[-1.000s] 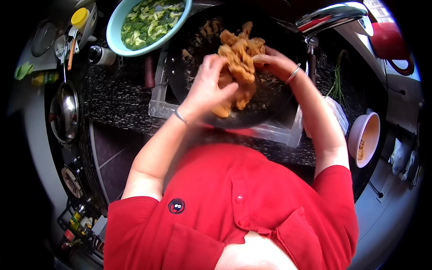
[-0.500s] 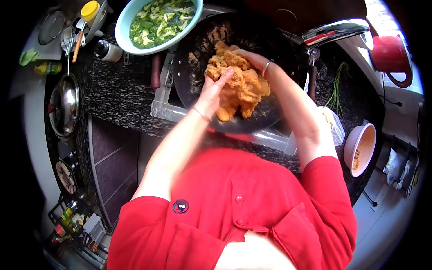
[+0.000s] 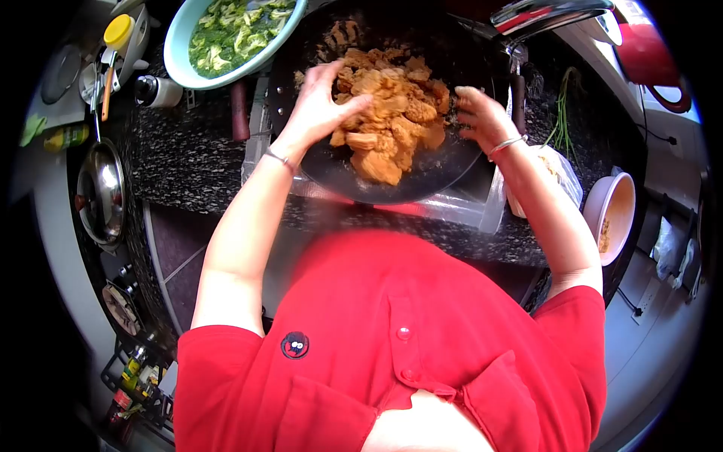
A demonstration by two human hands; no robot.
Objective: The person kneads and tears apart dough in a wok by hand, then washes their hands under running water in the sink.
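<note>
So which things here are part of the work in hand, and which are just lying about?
In use: left hand, right hand, coated pieces, dark pan.

Lying about: bowl of greens, steel lid, white bowl, red jug, yellow-capped bottle.

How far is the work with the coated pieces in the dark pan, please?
Looks done: the coated pieces are already orange-brown and piled in the dark pan. In hand: the left hand touches the pile, while the right hand is open beside it. Left: the greens bowl appears untouched.
</note>
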